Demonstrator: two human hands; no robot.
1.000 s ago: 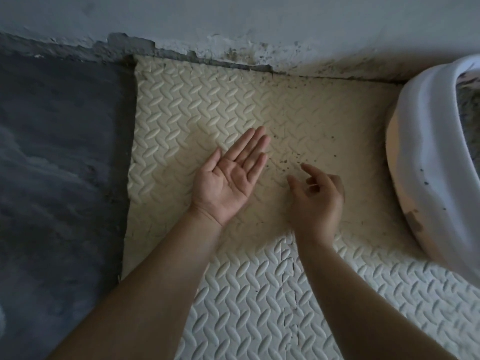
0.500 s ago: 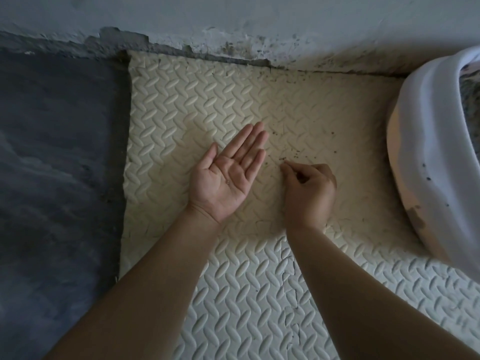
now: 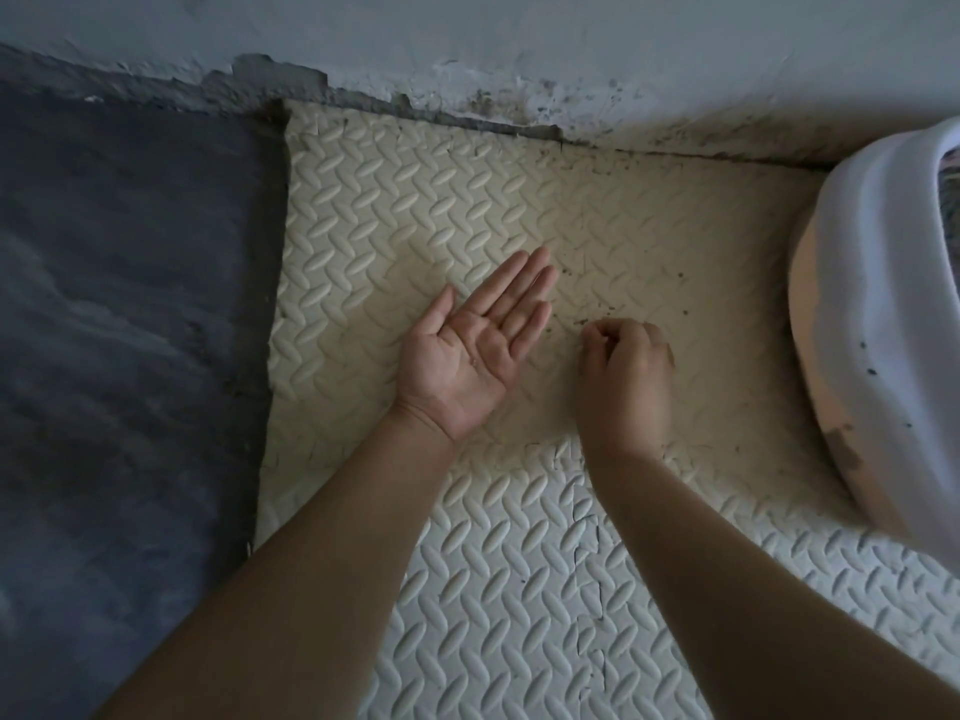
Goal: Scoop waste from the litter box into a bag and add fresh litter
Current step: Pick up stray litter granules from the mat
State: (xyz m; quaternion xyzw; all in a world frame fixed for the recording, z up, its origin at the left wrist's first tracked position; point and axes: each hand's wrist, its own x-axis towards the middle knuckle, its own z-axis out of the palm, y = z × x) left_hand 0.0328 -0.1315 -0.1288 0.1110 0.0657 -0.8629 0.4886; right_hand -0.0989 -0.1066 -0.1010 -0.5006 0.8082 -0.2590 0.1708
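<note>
While the litter box stands at the right edge of the frame, only its white rim and outer wall in view, the work in hand lies on the mat beside it. The left hand is held over the mat at centre frame, palm up, fingers straight and together, gripping nothing; a speck or two appears to lie on the palm. The right hand sits just right of it, knuckles up, fingers curled in with the tips drawn to the thumb; whether a grain is pinched there cannot be told. Dark grains are scattered on the mat just above the right hand and toward the box. Judgement: the step is hand-picking spilled litter off the mat, a tidy-up beside the main task. No scoop, bag or fresh litter is in view. The next move likely calls for carrying the pinch to the open palm, releasing it there, and keeping that palm level so nothing rolls off.
</note>
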